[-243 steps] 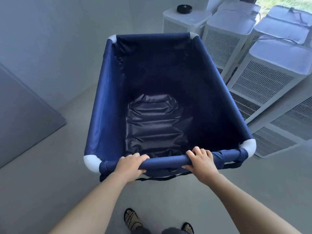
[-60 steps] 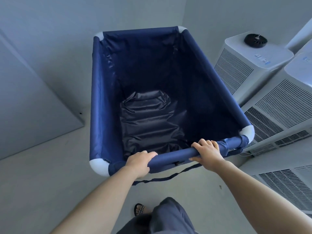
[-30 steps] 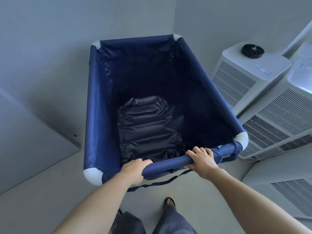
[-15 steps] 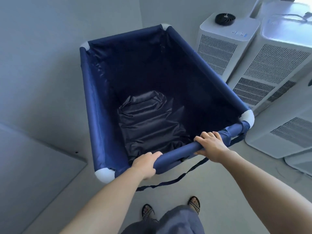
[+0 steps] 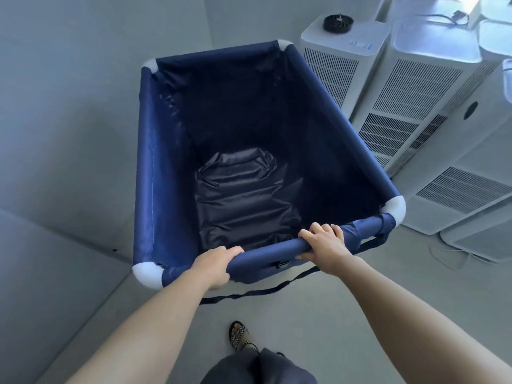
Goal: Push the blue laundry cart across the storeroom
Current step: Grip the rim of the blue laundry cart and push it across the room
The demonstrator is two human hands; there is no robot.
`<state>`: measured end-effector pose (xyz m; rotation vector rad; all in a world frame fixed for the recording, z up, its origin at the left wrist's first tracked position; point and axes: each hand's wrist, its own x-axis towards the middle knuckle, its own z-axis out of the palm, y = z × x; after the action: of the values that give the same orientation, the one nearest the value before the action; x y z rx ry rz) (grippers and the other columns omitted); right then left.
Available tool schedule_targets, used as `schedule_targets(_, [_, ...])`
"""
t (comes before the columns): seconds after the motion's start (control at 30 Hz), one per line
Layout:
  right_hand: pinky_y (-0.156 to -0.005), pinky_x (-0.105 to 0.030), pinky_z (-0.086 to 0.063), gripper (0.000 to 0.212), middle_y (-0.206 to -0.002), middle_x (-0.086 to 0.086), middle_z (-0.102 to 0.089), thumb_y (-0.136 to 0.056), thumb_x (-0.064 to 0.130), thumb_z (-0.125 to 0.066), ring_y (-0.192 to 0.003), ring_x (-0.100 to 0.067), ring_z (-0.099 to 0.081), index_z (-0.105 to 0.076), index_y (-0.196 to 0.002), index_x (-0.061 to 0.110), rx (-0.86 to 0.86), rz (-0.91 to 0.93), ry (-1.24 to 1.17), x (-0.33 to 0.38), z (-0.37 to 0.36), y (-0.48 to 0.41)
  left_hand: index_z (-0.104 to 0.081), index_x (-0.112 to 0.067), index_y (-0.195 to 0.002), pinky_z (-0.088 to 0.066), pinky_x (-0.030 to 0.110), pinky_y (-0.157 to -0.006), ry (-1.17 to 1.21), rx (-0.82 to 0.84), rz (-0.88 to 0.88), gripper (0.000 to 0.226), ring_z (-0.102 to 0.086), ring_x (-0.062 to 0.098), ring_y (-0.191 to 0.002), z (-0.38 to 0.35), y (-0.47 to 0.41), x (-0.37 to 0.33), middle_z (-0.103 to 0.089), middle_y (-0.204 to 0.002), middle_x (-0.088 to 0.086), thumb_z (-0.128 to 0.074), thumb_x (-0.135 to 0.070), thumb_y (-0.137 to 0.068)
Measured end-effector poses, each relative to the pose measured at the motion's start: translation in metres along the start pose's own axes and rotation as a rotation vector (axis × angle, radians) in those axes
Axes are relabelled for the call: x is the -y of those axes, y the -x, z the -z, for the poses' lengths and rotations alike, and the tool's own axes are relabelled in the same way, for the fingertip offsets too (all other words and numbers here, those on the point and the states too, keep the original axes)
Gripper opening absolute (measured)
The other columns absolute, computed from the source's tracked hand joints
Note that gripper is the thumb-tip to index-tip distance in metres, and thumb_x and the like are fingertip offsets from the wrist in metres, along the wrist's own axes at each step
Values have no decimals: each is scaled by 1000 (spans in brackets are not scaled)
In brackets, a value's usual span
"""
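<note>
The blue laundry cart (image 5: 155,173) fills the middle of the head view, a navy fabric bin on a frame with white corner joints. It holds nothing; its crinkled dark bottom shows. My left hand (image 5: 213,266) is closed around the near top rail close to the left corner. My right hand (image 5: 324,242) grips the same rail further right, near the right corner. A loose black strap (image 5: 266,291) hangs under the rail. The cart's wheels are hidden.
White air-purifier units stand in a row along the right; the nearest to the cart's far corner (image 5: 340,45) has a black fan on top. A grey wall (image 5: 83,79) runs close along the cart's left and front. A grey panel (image 5: 41,273) lies left. Grey floor (image 5: 318,314) is underfoot.
Over the last seconds the cart has swung, its near end shifting right and its front turning from the wall corner toward the white units. Both hands stayed on the rail.
</note>
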<state>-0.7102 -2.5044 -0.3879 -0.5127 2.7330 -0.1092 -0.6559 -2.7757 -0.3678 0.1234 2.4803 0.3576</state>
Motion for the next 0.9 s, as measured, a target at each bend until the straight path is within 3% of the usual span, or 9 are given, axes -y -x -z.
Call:
schedule_targets(0.2, [-103,-38,-23,41,-109,2,-47,-85,57,-52,-105,-22,-44,-47,-117,31,-20,-15,-6,9,-20,39,-42,-39,-118,-38,31,-67,-29,2,-14,50,-49,20,-88,-18,25,-2,-46,-94,-6,-46,-5,-81])
schedule_targets(0.6, [-105,-37,-22,45,-109,3,-49,-82,60,-54,-107,-21,-45,-48,-117,33,-17,-172,-47,51,-46,120,-39,-38,-125,-40,32,-72,-80,26,-126,51,-50,21,-94,-58,81,7,-44,-96,-6,-47,-7,-84])
schedule_targets(0.9, [-106,-38,-20,42,-109,4,-48,-82,59,-56,-107,-21,-43,-50,-115,33,-84,-308,-107,132,-81,185,-40,-37,-121,-43,34,-71,-192,67,-251,51,-52,23,-95,-77,130,53,-45,-95,-5,-47,-4,-83])
